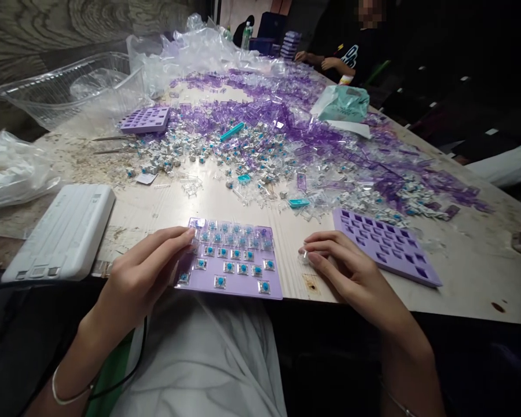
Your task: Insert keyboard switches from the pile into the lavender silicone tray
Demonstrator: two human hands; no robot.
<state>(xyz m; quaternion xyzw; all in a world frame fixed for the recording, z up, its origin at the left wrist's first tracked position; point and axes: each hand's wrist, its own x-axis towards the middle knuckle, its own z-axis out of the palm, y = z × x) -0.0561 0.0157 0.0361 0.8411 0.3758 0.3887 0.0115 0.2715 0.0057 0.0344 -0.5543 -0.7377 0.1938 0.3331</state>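
Observation:
In front of me at the table edge lies a light purple keyboard plate [247, 284] with rows of blue-stemmed switches set in it. Clear keycaps appear to cover some upper switches. My left hand [143, 266] has its fingers closed at the plate's upper left edge; the thumb is mostly hidden. To the right of the plate, my right hand [342, 260] pinches a small clear keycap [304, 253] just above the tabletop. Beside that hand sits a purple block with square slots [386, 246].
Loose switches [191, 145] and purple clear pieces [260, 116] are heaped mid-table. A white box-shaped device [61, 231] lies left, near tweezers [113, 139] and a clear tub [69, 92]. A teal packet [342, 103] is further back; another person [351, 52] works at the far end.

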